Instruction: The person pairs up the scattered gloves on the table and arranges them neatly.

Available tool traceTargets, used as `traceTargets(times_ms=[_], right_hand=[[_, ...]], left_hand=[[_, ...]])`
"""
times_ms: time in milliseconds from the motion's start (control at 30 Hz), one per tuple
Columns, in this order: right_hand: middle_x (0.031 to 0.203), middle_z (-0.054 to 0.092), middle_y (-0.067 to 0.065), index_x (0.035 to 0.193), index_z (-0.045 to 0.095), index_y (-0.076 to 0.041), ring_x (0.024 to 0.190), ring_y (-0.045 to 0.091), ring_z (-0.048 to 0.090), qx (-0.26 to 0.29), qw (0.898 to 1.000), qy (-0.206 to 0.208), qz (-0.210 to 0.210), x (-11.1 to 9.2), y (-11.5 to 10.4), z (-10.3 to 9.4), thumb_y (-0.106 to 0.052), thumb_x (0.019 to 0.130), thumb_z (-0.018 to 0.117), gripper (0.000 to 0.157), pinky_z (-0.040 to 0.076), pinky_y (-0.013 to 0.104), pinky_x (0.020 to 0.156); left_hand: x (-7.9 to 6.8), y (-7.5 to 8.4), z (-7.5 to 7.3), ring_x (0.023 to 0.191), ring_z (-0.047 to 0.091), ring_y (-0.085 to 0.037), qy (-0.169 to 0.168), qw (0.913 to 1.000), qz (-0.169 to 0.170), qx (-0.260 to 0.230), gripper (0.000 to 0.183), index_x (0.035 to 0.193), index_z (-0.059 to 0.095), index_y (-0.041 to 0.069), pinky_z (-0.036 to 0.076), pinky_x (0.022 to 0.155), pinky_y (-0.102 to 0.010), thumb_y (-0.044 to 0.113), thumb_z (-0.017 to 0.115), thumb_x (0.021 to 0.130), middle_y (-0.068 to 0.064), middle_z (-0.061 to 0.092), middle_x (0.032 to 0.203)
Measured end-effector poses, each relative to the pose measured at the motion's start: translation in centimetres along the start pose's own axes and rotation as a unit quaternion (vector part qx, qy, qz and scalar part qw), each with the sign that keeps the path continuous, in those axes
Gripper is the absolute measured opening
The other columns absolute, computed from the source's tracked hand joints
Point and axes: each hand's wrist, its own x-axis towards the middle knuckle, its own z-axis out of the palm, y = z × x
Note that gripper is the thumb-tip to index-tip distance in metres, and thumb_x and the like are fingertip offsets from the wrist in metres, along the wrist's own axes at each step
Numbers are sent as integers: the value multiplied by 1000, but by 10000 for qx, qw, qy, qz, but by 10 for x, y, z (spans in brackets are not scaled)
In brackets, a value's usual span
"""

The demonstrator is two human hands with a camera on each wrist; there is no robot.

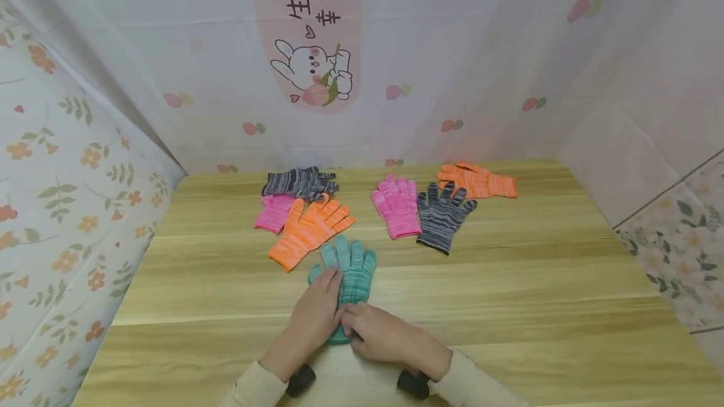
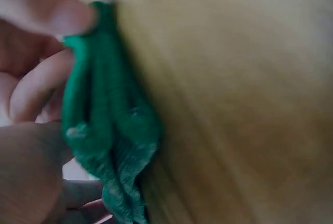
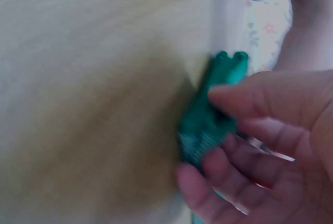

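Note:
A teal knit glove [image 1: 356,278] lies near the front of the wooden table, fingers pointing away from me. My left hand [image 1: 317,306] lies over its left side. At the cuff, my right hand [image 1: 381,331] grips the edge with curled fingers. The left wrist view shows the glove [image 2: 109,94] bunched in folds, its upper end pinched between thumb and fingers. In the right wrist view, my right hand [image 3: 270,151] has the thumb on one side of the gathered glove [image 3: 208,109] and fingers on the other. Part of the cuff is hidden under my hands.
Behind the teal glove lies an orange glove [image 1: 311,231], beside a pink glove [image 1: 274,213] partly under a dark grey one [image 1: 294,183]. Farther right are another pink glove [image 1: 398,206], a grey glove [image 1: 444,217] and an orange glove [image 1: 481,181]. A patterned curtain [image 1: 424,49] hangs behind the table.

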Motion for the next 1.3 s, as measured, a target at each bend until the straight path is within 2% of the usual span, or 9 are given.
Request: traceTargets(times_ms=[100, 200, 400, 600, 667, 967, 1100, 1200, 1300], right_hand=[[82, 55, -9, 86, 63, -12, 73, -2, 45, 726, 9972, -103, 171, 1, 4, -10, -11, 87, 61, 2, 43, 12, 66], [77, 57, -6, 87, 65, -9, 67, 0, 47, 1090, 9928, 197, 447, 7, 10, -23, -12, 90, 59, 7, 44, 14, 61], [81, 58, 6, 105, 64, 3, 69, 14, 52, 774, 9817, 1245, 1216, 30, 33, -36, -7, 90, 55, 20, 46, 25, 59], [108, 64, 17, 113, 59, 4, 102, 29, 61, 534, 9752, 1495, 1541, 52, 52, -32, -11, 95, 49, 26, 51, 39, 84], [106, 65, 16, 113, 58, 1, 96, 25, 63, 464, 9738, 1576, 1572, 57, 54, -32, -11, 96, 49, 23, 52, 37, 81], [120, 63, 14, 118, 61, -2, 113, 29, 59, 257, 9773, 1256, 1689, 68, 52, -40, -10, 96, 47, 27, 48, 41, 94], [97, 68, 11, 107, 66, -4, 88, 22, 65, 174, 9781, 1200, 1694, 73, 55, -47, -10, 96, 46, 24, 52, 34, 78], [79, 64, 10, 101, 67, -6, 70, 18, 58, 188, 9789, 970, 1790, 76, 59, -53, -10, 96, 46, 22, 47, 30, 64], [89, 67, 10, 107, 66, -7, 79, 19, 61, 230, 9796, 641, 1889, 76, 63, -58, -11, 96, 47, 23, 48, 31, 68]], left_hand=[[-4, 0, 4, 130, 41, -35, -87, 9997, 69, 237, 57, 132, 42, -10, 39, 105, -42, 26, 58, 91, -23, 40, 141], [-6, -1, 7, 132, 38, -35, -35, 9994, 175, 291, 60, 134, 39, -10, 36, 107, -42, 29, 56, 92, -25, 38, 142], [-6, -2, 10, 135, 33, -34, -99, 9993, 216, 298, 63, 138, 35, -8, 32, 109, -44, 31, 55, 93, -24, 33, 146], [-5, -2, 11, 133, 35, -35, -4, 9989, 301, 348, 61, 136, 37, -7, 33, 109, -44, 31, 56, 92, -24, 34, 145], [-5, -3, 11, 133, 35, -36, 28, 9987, 299, 403, 61, 136, 37, -6, 33, 109, -44, 31, 56, 92, -24, 34, 145], [-9, -3, 7, 133, 36, -36, 86, 9965, 455, 702, 57, 136, 40, -3, 34, 108, -43, 32, 54, 93, -22, 36, 144], [-11, -4, 9, 131, 39, -36, 194, 9917, 669, 1084, 52, 134, 46, 4, 36, 107, -42, 35, 53, 93, -18, 39, 144], [-14, -5, 10, 132, 38, -35, 122, 9893, 795, 1219, 49, 132, 48, 8, 38, 105, -43, 36, 53, 93, -15, 38, 145], [-16, -6, 10, 135, 34, -34, -78, 9884, 933, 1199, 48, 133, 47, 7, 36, 107, -44, 36, 50, 94, -14, 35, 147]])
